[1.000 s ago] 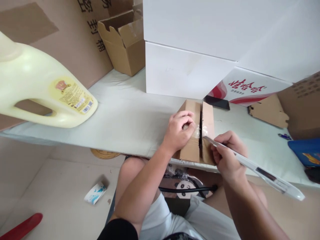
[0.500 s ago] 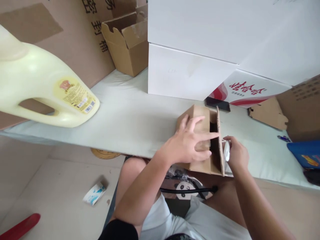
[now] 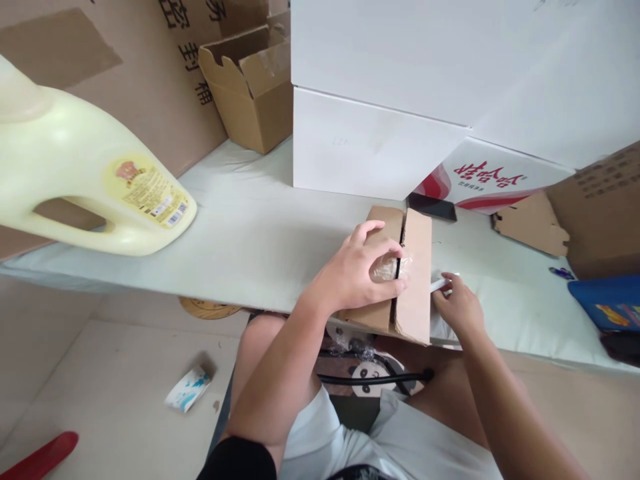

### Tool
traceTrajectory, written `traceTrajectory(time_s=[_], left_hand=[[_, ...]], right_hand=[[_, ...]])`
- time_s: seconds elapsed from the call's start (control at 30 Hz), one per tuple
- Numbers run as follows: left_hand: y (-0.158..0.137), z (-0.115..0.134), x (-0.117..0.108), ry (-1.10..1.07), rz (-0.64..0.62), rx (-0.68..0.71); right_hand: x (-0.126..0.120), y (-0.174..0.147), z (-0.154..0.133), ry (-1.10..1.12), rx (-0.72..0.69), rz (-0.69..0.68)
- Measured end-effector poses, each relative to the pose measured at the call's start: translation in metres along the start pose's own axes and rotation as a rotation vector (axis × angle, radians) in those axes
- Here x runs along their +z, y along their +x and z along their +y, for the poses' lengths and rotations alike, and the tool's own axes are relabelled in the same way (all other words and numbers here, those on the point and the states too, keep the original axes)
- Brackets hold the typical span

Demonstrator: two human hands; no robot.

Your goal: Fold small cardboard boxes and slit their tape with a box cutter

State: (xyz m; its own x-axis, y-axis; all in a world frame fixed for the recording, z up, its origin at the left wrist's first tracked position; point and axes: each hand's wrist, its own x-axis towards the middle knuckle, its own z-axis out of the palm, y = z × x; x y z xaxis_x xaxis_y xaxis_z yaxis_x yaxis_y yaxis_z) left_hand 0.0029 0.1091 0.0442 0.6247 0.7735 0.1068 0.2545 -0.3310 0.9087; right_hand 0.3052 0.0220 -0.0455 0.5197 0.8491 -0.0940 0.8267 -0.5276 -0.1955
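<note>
- Head view: pale green cloth-covered surface, backed by white cardboard cartons.
- Rectangular brown cardboard box: set at front edge, touched by spread left hand.
- Slim white tool: pinched in right hand beside box.

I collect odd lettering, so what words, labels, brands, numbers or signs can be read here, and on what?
"密封桶": black, on the large cardboard box; characters at the top edge are partly cut off.
White carton: red, upside-down characters, too stylised to read surely; smaller print unreadable.
Yellow bottle label: too small.
Brown box at far right: blurred.
Handled cardboard box: no writing visible.
</note>
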Motion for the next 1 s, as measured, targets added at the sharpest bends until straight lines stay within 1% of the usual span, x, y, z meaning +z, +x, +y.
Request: traceTrajectory(time_s=[0.13,0.2,0.23,0.27,0.3,0.33,0.4,0.43,0.47,0.57,0.7,0.8,1.0], left_hand=[[-0.001,-0.001,0.001,0.012,-0.007,-0.010],[-0.001,-0.001,0.000,0.005,-0.010,-0.026],[-0.001,-0.001,0.000,-0.002,-0.012,-0.033],[0.000,-0.001,0.000,-0.009,-0.014,-0.037],[0.000,-0.002,0.000,-0.014,-0.016,-0.038],[0.000,-0.002,0.000,-0.017,-0.018,-0.035],[0.001,-0.002,0.001,-0.018,-0.014,-0.028],[0.001,-0.003,0.002,-0.017,-0.009,-0.025],[0.002,-0.003,0.002,-0.016,-0.005,-0.026],[0.002,-0.004,0.003,-0.028,-0.002,-0.042],[0.000,-0.007,0.000,-0.067,-0.011,-0.045],[0.000,-0.009,-0.001,-0.084,-0.013,-0.048],[0.000,-0.010,-0.004,-0.096,-0.001,-0.069]], right_hand=[[-0.006,-0.004,-0.009,0.030,-0.007,-0.002],[-0.016,-0.013,-0.017,0.151,-0.014,0.036],[-0.022,-0.021,-0.021,0.254,-0.047,0.056],[-0.030,-0.030,-0.027,0.372,-0.108,0.066],[-0.037,-0.040,-0.032,0.483,-0.209,0.057],[-0.045,-0.051,-0.039,0.560,-0.339,0.024],[-0.059,-0.070,-0.053,0.584,-0.581,-0.057],[-0.063,-0.078,-0.060,0.549,-0.655,-0.085],[-0.067,-0.083,-0.066,0.508,-0.696,-0.090],[-0.069,-0.090,-0.081,0.419,-0.735,-0.069],[-0.064,-0.090,-0.086,0.401,-0.761,-0.021],[-0.063,-0.091,-0.087,0.428,-0.719,0.028],[-0.065,-0.094,-0.085,0.540,-0.660,0.060]])
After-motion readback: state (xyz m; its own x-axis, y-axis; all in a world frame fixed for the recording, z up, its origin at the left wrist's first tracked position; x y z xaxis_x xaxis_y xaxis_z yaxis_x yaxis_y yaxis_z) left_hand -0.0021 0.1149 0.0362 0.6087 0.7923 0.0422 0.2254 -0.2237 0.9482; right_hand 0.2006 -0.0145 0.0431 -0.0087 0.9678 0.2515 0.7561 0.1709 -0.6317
